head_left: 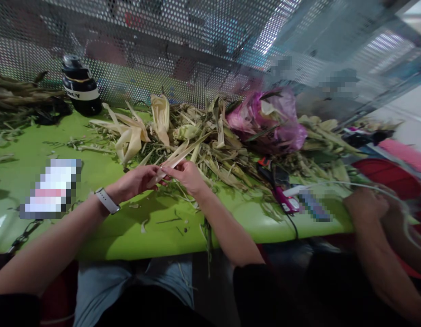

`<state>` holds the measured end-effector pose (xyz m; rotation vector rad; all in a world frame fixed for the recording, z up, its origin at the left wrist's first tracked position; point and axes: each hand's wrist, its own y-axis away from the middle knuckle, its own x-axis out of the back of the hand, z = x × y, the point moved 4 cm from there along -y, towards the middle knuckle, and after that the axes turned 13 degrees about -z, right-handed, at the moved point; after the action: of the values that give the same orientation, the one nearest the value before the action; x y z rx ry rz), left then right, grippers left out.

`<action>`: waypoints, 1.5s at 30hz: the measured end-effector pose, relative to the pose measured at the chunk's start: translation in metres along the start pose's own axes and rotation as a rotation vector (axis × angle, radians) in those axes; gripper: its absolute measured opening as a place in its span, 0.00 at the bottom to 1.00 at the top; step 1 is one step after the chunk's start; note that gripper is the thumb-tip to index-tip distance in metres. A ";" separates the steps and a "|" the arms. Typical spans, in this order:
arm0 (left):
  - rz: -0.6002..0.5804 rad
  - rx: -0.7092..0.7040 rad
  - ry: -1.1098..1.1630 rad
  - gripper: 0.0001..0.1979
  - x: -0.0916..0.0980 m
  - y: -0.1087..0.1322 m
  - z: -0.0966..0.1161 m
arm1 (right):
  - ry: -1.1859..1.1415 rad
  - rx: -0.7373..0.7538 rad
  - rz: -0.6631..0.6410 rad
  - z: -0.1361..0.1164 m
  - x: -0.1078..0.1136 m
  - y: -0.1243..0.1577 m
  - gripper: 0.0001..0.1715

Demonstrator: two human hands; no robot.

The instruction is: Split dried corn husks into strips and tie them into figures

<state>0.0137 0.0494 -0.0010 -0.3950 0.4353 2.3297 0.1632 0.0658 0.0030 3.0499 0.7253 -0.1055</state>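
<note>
A pale strip of corn husk stretches between my two hands above the green table. The fingers of my left hand are closed on its lower end. Beside it, my right hand pinches the same strip between thumb and fingers. The strip's far end points up and right, toward a heap of dried husks just behind my hands. Within the heap, a pale green husk bundle and a folded cream husk stand out. Another spread husk lies to the left.
A dark bottle stands at the back left, before a perforated metal screen. Nearer lies a blurred phone-like device. A pink plastic bag sits behind the heap. At right are a magenta-handled tool and a co-worker's hands.
</note>
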 end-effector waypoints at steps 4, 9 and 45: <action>-0.037 -0.044 -0.195 0.10 -0.004 0.001 0.002 | 0.003 -0.006 -0.004 0.000 -0.001 0.000 0.22; -0.052 -0.072 -0.251 0.07 -0.008 0.001 0.004 | 0.075 0.049 0.018 0.003 0.000 -0.002 0.26; 0.355 -0.380 0.063 0.05 0.031 0.034 0.054 | 0.599 -0.039 -0.276 0.024 -0.024 -0.012 0.12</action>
<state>-0.0400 0.0677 0.0412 -0.6145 0.0906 2.7589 0.1352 0.0650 -0.0190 2.9189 1.1429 0.8396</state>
